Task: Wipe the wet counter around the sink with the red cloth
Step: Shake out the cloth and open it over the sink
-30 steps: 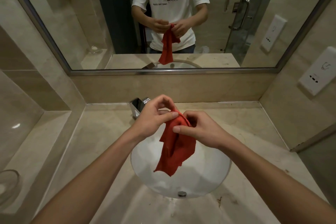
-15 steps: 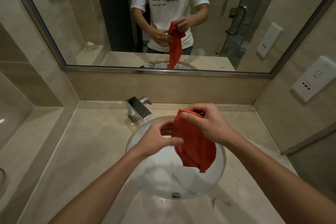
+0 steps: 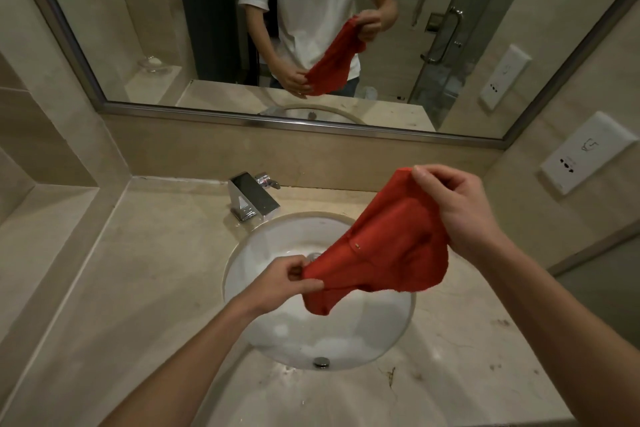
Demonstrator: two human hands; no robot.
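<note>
Nearest me, the beige counter (image 3: 145, 305) shows smears and dark specks at five o'clock of the sink (image 3: 277, 333). Over the basin my left hand (image 3: 284, 282) pinches the lower corner of the red cloth (image 3: 384, 246) between thumb and fingers. The cloth stretches up toward one o'clock, clear of the counter, where my right hand (image 3: 450, 208) grips its upper edge with curled fingers. Beyond, at eleven o'clock of the sink, stands the chrome faucet (image 3: 252, 199), then the mirror (image 3: 138, 28).

Matt red cloth (image 3: 388, 246), glossy faucet (image 3: 252, 199)
</note>
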